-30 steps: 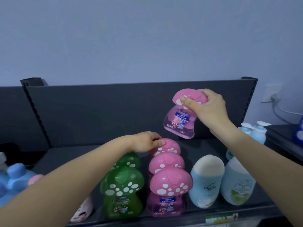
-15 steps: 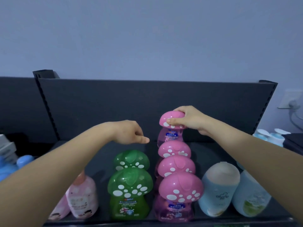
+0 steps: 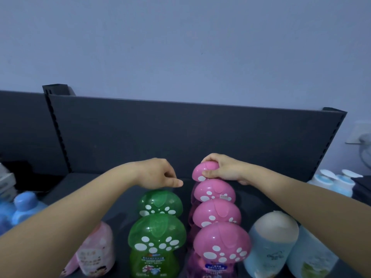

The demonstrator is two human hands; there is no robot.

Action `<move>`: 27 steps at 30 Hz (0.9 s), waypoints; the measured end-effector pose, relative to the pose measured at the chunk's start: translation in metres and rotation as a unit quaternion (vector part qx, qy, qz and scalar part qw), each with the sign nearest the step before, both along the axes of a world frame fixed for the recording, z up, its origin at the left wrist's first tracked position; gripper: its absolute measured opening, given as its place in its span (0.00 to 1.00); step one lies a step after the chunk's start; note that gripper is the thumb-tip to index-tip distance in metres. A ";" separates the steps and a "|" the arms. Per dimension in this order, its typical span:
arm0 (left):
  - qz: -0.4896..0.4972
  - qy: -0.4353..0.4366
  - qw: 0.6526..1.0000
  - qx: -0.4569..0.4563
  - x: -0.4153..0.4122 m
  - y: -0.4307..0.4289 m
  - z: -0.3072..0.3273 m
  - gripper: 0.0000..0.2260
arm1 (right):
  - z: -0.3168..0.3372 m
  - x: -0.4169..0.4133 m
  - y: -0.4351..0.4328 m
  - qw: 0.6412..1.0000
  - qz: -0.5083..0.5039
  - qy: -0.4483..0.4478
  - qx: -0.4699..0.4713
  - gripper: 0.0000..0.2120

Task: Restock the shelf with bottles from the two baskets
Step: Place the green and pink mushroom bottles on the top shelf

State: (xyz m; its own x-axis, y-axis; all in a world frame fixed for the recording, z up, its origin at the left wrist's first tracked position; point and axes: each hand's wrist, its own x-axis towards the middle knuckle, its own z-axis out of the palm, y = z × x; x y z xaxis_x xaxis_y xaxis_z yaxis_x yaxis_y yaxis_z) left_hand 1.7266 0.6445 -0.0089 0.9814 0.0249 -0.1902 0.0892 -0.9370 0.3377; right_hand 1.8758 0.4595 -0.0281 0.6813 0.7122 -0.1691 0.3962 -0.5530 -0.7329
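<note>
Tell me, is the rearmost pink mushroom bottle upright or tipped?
Upright, it seems: the right hand grips its cap, which sits level behind the other pink caps. Its base is hidden.

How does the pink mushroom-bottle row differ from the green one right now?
The pink row holds four bottles; the green row holds two. The right hand grips the cap of the pink row's rearmost bottle; the green row looks untouched, the left hand hovering above its rear bottle. Both have white-spotted mushroom caps and run front to back.
</note>
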 end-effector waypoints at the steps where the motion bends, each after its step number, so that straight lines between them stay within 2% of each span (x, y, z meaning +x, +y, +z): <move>1: -0.001 0.001 1.000 -0.006 0.000 0.000 -0.001 0.17 | -0.002 0.001 -0.001 1.000 -0.003 0.000 -0.007 0.16; 10: -0.001 0.006 0.999 -0.042 0.004 -0.001 -0.007 0.15 | 0.002 0.003 -0.008 0.998 0.006 0.064 -0.026 0.13; 21: 0.007 0.010 0.999 -0.034 -0.006 0.000 -0.006 0.14 | 0.001 -0.004 -0.001 0.998 0.012 0.055 -0.036 0.07; 27: 0.029 -0.015 0.999 -0.014 -0.010 -0.004 -0.006 0.13 | 0.006 -0.011 -0.001 0.996 0.030 -0.021 -0.081 0.15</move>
